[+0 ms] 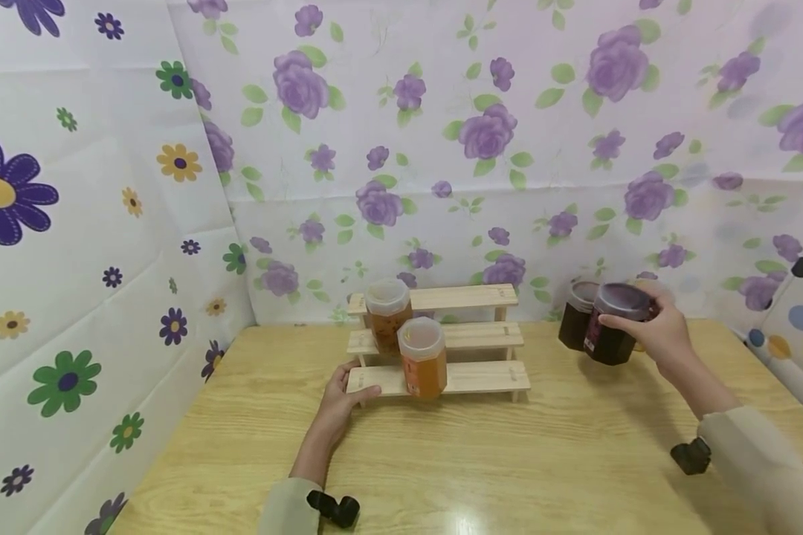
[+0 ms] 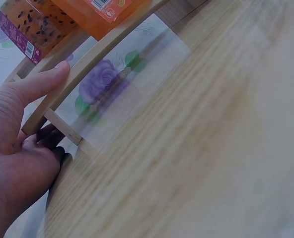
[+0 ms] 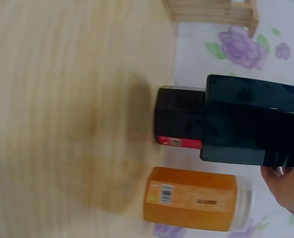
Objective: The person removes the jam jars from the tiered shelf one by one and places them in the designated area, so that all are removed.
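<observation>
The right hand (image 1: 664,334) is pinching the dark, nearly black hexagonal plastic-looking jar (image 1: 612,334) by its upper part, thumb on the near side, and is holding it roughly upright above the far right of the light wood-grain table (image 1: 482,461); the fingers behind are hidden, so I cannot tell how far round they are wrapping. Handling it well is, I judge, calling for a firm grip on the body rather than the lid (image 1: 619,297), a level base, and enough lift for clearing the similar dark jar (image 1: 573,325) just to its left and the orange hexagonal jar with a whitish lid (image 3: 191,198) on its right. The left hand (image 1: 337,401) is gripping the left end of the lowest tier of the pale wooden three-tier rack (image 1: 485,377), thumb above, fingers below; that hold should be steadying the frame without jolting the amber jar (image 1: 426,374) on that tier or the brown, seed-flecked jar (image 1: 389,327) farther back. The held jar is showing flat sides, a purplish-tinged top and a dark reddish label (image 1: 592,334) facing left.
</observation>
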The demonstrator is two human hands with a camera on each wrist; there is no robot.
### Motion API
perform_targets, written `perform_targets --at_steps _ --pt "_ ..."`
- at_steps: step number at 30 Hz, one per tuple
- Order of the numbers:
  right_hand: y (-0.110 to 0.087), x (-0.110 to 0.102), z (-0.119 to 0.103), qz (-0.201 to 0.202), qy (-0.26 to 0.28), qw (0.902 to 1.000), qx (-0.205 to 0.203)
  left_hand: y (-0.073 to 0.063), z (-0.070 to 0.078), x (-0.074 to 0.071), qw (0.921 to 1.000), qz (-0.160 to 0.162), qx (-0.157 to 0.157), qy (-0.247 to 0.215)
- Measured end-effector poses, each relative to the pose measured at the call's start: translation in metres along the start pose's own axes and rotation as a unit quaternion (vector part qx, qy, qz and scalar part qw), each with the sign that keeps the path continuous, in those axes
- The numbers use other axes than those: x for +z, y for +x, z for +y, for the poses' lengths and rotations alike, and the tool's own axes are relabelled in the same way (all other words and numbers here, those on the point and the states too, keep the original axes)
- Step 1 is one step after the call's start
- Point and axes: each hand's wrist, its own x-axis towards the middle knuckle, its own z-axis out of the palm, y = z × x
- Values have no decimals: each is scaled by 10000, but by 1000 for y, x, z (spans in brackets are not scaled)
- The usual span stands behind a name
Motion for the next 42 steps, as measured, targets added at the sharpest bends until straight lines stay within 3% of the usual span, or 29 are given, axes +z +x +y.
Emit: perform_targets --at_steps 7,20,33,42 --pt "-3 9 6 -208 -240 9995 55 0 0 0 9999 81 -28 -123" --pt "-12 28 29 -395 -193 9990 -75 -1 2 1 9999 -21 -89 -73" --pt "-12 31 29 -418 -3 9991 -47 0 2 -1 9998 -97 -61 -152" --pt "-12 27 19 -604 138 9980 -145 -1 2 0 9998 -58 -173 117"
